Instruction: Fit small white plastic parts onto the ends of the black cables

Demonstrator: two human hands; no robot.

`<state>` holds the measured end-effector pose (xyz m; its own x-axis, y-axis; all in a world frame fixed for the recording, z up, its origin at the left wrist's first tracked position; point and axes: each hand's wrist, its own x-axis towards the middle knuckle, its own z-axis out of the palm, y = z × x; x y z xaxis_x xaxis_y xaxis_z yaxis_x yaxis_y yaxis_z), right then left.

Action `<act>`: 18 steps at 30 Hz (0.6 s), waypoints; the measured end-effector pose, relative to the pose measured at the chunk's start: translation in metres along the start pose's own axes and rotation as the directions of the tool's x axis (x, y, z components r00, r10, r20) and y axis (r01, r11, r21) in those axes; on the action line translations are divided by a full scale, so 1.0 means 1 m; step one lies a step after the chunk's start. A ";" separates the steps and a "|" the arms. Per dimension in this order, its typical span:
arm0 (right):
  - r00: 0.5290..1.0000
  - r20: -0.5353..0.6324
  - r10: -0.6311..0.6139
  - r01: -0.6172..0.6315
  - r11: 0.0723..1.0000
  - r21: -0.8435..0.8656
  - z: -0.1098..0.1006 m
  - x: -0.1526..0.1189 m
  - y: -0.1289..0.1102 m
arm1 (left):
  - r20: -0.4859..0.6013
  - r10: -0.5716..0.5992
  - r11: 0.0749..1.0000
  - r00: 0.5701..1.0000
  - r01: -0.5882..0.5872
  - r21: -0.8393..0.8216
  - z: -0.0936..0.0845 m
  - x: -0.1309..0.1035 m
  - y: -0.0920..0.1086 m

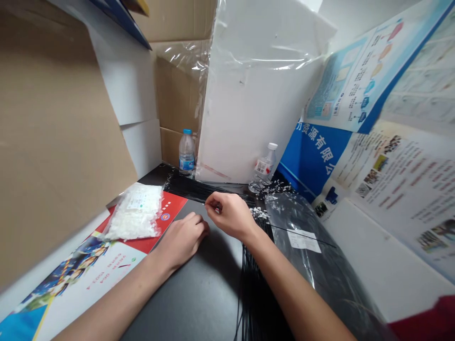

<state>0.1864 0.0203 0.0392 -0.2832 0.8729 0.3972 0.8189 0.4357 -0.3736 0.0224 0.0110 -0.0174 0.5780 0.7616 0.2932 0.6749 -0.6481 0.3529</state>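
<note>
there, your right hand (229, 213) pinched something too small to tell, your left hand (183, 239) curled, its grip hidden, while wires (250, 293) lay beside your right forearm (286, 279), whose low sweep could have snagged and scattered them!

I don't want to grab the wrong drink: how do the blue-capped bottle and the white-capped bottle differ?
The blue-capped bottle has a mostly blue label; the white-capped bottle has a white and red one. The blue-capped bottle stands in front of the cardboard, while the white-capped bottle is before the right part of the white board. Both are clear, with caps on.
</note>
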 end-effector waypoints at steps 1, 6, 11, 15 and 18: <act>1.000 0.003 -0.002 0.002 1.000 0.003 0.001 0.000 0.001 | -0.039 -0.039 0.997 0.999 0.036 -0.073 -0.002 -0.001 -0.001; 0.999 0.045 -0.008 0.000 0.984 0.177 0.004 0.001 0.000 | -0.083 -0.470 0.643 0.878 0.277 -0.714 -0.019 -0.008 -0.010; 0.993 0.104 -0.054 0.020 0.952 0.304 0.010 0.000 -0.007 | 0.009 -0.574 0.209 0.819 0.157 -0.965 -0.023 -0.007 -0.013; 0.991 0.096 -0.091 0.059 0.953 0.296 0.014 -0.002 -0.012 | 0.043 -0.549 0.074 0.835 0.100 -0.992 -0.023 -0.007 -0.011; 0.989 0.037 -0.142 0.126 0.952 0.278 0.015 -0.003 -0.014 | 0.028 -0.537 0.090 0.843 0.090 -0.992 -0.023 -0.008 -0.013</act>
<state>0.1685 0.0151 0.0308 -0.4148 0.8098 0.4150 0.6053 0.5861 -0.5386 -0.0014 0.0130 -0.0043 0.1371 0.9900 0.0328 -0.3421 0.0162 0.9395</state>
